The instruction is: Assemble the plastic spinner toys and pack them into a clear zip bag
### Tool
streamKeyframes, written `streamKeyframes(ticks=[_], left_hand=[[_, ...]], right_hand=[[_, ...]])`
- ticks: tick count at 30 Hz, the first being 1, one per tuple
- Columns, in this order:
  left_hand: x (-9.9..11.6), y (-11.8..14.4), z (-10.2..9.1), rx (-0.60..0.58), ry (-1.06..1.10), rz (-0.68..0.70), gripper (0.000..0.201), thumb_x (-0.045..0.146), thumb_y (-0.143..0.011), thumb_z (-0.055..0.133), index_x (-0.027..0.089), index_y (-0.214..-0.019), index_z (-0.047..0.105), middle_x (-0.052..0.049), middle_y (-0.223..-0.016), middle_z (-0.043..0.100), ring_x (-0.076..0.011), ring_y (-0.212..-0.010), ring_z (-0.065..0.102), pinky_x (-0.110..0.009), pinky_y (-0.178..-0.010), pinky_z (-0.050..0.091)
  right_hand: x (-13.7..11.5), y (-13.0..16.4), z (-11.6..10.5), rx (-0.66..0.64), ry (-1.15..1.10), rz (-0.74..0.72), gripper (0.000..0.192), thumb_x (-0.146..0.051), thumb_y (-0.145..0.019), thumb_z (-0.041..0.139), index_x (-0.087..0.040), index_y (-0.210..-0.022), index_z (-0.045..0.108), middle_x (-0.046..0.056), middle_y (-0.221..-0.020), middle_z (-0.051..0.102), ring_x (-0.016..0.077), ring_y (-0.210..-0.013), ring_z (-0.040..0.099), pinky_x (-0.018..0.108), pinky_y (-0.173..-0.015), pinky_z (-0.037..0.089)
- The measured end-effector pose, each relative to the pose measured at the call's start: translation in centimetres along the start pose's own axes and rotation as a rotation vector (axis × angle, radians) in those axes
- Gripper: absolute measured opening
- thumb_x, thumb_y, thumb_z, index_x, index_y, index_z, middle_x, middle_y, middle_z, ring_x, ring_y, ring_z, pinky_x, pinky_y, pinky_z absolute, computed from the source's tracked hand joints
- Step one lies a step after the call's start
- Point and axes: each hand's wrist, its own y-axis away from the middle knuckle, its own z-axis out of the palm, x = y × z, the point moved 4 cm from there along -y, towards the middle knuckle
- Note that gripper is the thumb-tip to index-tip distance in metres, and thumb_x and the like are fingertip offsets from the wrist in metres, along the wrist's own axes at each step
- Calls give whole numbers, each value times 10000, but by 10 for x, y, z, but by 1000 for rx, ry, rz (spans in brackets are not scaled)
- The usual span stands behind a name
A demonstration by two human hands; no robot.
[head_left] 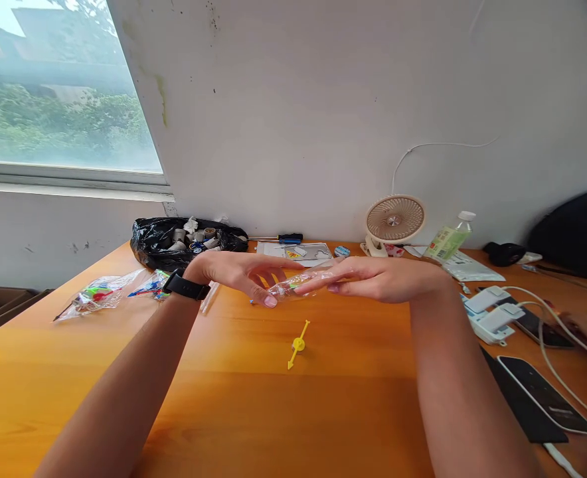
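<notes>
Both hands are raised over the orange wooden table (224,405) and hold one small clear plastic bag (298,284) with coloured bits inside. My left hand (238,273), a black watch on its wrist, pinches the bag's left end. My right hand (378,279) grips its right end with the fingers stretched out flat. A yellow plastic arrow-shaped piece (299,344) lies on the table just below the hands, untouched.
Two more clear bags of coloured parts (99,295) lie at the left, and a black plastic bag (184,242) of small parts sits by the wall. A small fan (394,222), a bottle (450,240), white chargers (493,315) with cables and phones (545,395) crowd the right.
</notes>
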Motion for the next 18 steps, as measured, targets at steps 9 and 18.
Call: streamKeyframes(ticks=[9, 18], left_hand=[[-7, 8, -7, 42, 34, -11, 867, 451, -858, 799, 261, -1597, 387, -142, -1392, 661, -312, -1262, 622, -386, -1011, 521], [-12, 26, -17, 92, 72, -52, 829, 437, -877, 773, 271, -1595, 394, -144, -1404, 651, -323, -1305, 596, -409, -1050, 501]], right_hand=[[7, 8, -5, 114, 15, 59, 427, -401, -1020, 578, -389, -1445, 621, -30, -1530, 584, 244, -1492, 444, 448, -1263, 319], [1, 15, -14, 243, 2, 81, 365, -448, -985, 608, -295, -1275, 769, 48, -1310, 744, 254, -1227, 668, 373, -1043, 513]])
